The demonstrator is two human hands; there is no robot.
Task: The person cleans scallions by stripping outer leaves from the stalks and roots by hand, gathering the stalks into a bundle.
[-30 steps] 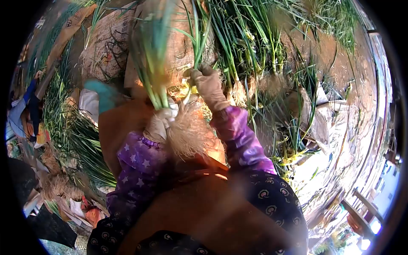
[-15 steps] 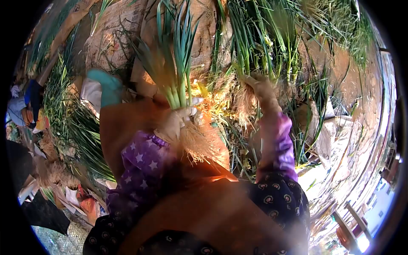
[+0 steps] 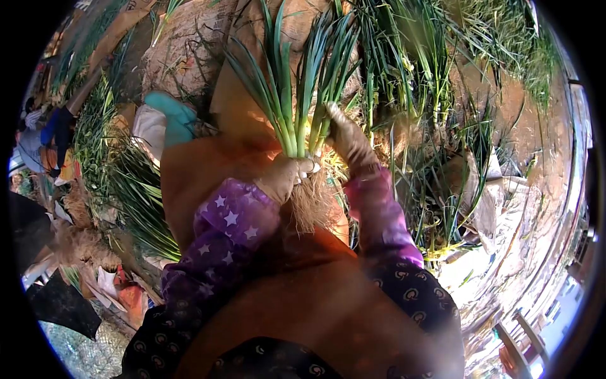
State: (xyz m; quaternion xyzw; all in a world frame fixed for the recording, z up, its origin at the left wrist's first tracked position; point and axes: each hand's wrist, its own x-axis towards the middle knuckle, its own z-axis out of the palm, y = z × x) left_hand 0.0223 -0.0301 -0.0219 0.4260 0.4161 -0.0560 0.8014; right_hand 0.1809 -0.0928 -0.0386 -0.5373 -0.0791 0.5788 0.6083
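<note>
Lying at nine o'clock, a heap of green stalks (image 3: 142, 196) is seen. Near the centre, a bunch of leafy plants (image 3: 290, 136) is gripped just above the roots (image 3: 312, 205) by the left hand (image 3: 278, 180); the leaves are fanned towards twelve, the roots hung towards six. Between one and two, the right hand (image 3: 350, 142) is held against the bunch's right side, though whether it is closed on a stalk cannot be told. The step in hand is judged to be gathering; for any addition, aligned roots and a steady left grip seem called for. Farther out at one, more plants (image 3: 404, 69) are laid.
</note>
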